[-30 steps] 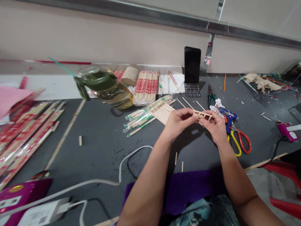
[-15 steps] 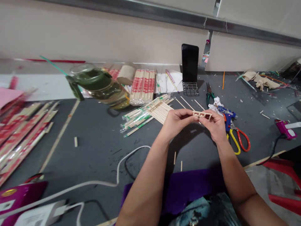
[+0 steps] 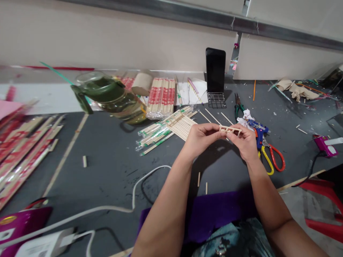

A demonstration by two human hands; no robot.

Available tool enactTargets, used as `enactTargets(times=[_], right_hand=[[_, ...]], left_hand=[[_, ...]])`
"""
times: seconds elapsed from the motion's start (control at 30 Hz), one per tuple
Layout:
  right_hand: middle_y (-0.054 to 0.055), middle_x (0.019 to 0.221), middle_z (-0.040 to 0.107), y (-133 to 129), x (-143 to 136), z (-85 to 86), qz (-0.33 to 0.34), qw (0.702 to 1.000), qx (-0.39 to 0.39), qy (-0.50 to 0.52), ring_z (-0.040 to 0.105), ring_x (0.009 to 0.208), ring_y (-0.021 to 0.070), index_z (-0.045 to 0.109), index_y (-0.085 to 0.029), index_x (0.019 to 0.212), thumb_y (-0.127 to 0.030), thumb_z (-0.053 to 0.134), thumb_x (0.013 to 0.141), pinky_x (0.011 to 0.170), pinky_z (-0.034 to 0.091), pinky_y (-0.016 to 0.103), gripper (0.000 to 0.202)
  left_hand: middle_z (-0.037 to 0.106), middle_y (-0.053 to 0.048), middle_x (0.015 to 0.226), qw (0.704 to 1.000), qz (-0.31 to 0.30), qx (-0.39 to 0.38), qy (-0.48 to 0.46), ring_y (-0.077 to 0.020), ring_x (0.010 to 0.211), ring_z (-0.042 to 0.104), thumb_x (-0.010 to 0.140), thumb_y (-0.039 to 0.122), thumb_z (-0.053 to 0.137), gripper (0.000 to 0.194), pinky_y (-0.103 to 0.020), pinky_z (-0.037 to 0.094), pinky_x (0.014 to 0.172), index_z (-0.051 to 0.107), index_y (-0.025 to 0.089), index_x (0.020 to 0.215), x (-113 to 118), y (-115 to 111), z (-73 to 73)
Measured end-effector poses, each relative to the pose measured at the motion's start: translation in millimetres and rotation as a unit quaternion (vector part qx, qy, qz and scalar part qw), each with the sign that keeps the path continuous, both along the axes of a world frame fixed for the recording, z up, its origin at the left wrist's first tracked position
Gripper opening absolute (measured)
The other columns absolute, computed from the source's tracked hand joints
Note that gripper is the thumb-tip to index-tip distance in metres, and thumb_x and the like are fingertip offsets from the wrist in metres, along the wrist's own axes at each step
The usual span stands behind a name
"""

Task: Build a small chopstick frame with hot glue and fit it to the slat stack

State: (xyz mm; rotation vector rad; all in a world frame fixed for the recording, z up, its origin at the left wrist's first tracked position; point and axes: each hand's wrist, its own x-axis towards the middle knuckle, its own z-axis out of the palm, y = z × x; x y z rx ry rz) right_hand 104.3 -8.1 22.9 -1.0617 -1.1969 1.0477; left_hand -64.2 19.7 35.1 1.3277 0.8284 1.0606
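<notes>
Between both hands, above the dark table, is a small frame of short wooden stick pieces. My left hand pinches its left end between thumb and fingers. The right end is pinched by my right hand. Fingertips cover part of the frame. Just left of my left hand lie loose wooden sticks beside wrapped chopsticks. A blue glue gun and scissors with red and yellow handles lie close to my right hand.
A phone stands on a wire holder behind the hands. Pliers lie right of it. A green-lidded jug leans at the left. A white cable crosses the front left. Short stick pieces lie near the front edge.
The view has shifted very slightly, so background things sit a little further left. Both hands keep the same hold on the small wooden frame.
</notes>
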Motion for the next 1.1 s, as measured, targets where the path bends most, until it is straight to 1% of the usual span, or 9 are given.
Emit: enactTargets(times=[0.17,0.3,0.4,0.57,0.73,0.9,0.93,1.0,1.1], right_hand=[[-0.003,0.078,0.069,-0.1,0.5,-2.1,0.003,1.0,0.011,0.006,0.063,0.071,0.0129,0.074,-0.025,0.083,-0.033,0.079,0.076,0.067,0.052,0.027,0.011],[-0.003,0.084,0.073,0.6,1.0,-4.7,0.013,1.0,0.018,0.022,0.067,0.076,0.014,0.075,-0.027,0.089,-0.033,0.08,0.076,0.072,0.055,0.029,0.015],[-0.002,0.085,0.075,1.4,1.0,-5.2,0.018,0.999,0.018,0.027,0.068,0.078,0.0152,0.076,-0.027,0.09,-0.035,0.08,0.077,0.075,0.057,0.031,0.015],[-0.002,0.083,0.074,1.9,1.5,-5.9,0.005,1.0,0.014,0.012,0.067,0.077,0.0157,0.076,-0.026,0.087,-0.039,0.08,0.077,0.073,0.056,0.031,0.016],[-0.002,0.085,0.075,1.7,2.4,-8.1,0.004,1.0,0.015,0.014,0.067,0.078,0.015,0.076,-0.028,0.088,-0.038,0.08,0.078,0.074,0.055,0.031,0.015],[-0.002,0.093,0.077,4.4,3.3,-7.3,0.012,0.998,-0.013,0.052,0.07,0.085,0.0156,0.076,-0.029,0.099,-0.036,0.084,0.072,0.081,0.057,0.032,0.029],[-0.002,0.092,0.077,5.3,3.5,-7.1,0.001,0.998,-0.014,0.06,0.069,0.082,0.0146,0.076,-0.029,0.099,-0.036,0.084,0.072,0.079,0.057,0.031,0.029],[-0.003,0.086,0.075,6.9,3.9,-7.0,-0.036,0.997,-0.02,0.068,0.065,0.072,0.0118,0.076,-0.027,0.093,-0.036,0.083,0.073,0.068,0.055,0.027,0.024],[-0.003,0.077,0.072,8.8,4.4,-7.8,-0.08,0.994,-0.046,0.06,0.059,0.059,0.0094,0.074,-0.024,0.087,-0.039,0.08,0.072,0.054,0.048,0.024,0.022]], left_hand=[[0.077,-0.005,0.077,1.0,0.0,-0.001,-0.011,-0.0123,0.067,0.067,0.074,0.035,0.085,0.021,-0.023,0.055,0.065,0.079,0.015,0.08,1.0,0.6,-2.2],[0.078,-0.005,0.08,1.0,0.014,0.002,-0.019,-0.0129,0.07,0.069,0.072,0.033,0.087,0.021,-0.023,0.056,0.068,0.08,0.016,0.082,1.1,1.2,-2.0],[0.077,-0.004,0.077,1.0,0.016,0.007,-0.019,-0.0127,0.069,0.068,0.071,0.033,0.087,0.021,-0.022,0.055,0.068,0.08,0.016,0.08,0.9,1.3,-1.1],[0.075,-0.003,0.074,1.0,0.011,0.008,-0.023,-0.0114,0.065,0.065,0.072,0.034,0.087,0.02,-0.021,0.053,0.063,0.078,0.016,0.077,2.2,0.3,-2.8],[0.076,-0.004,0.076,1.0,0.011,0.008,-0.018,-0.0124,0.067,0.066,0.073,0.034,0.087,0.02,-0.022,0.054,0.063,0.079,0.016,0.078,2.2,0.7,-3.1],[0.077,-0.003,0.079,0.999,0.026,-0.021,-0.043,-0.0128,0.07,0.07,0.069,0.034,0.089,0.024,-0.024,0.059,0.072,0.079,0.017,0.082,1.5,1.6,-0.2],[0.078,-0.003,0.08,0.997,0.031,-0.037,-0.054,-0.0126,0.07,0.071,0.068,0.034,0.089,0.025,-0.025,0.06,0.074,0.079,0.017,0.083,1.6,1.8,-0.2],[0.078,-0.004,0.083,0.994,0.043,-0.074,-0.074,-0.0126,0.07,0.071,0.067,0.035,0.09,0.028,-0.026,0.061,0.076,0.079,0.016,0.084,1.8,2.5,-1.4],[0.078,-0.005,0.087,0.987,0.038,-0.125,-0.094,-0.0134,0.07,0.072,0.066,0.038,0.091,0.035,-0.028,0.062,0.077,0.077,0.014,0.087,1.3,4.8,-4.8]])
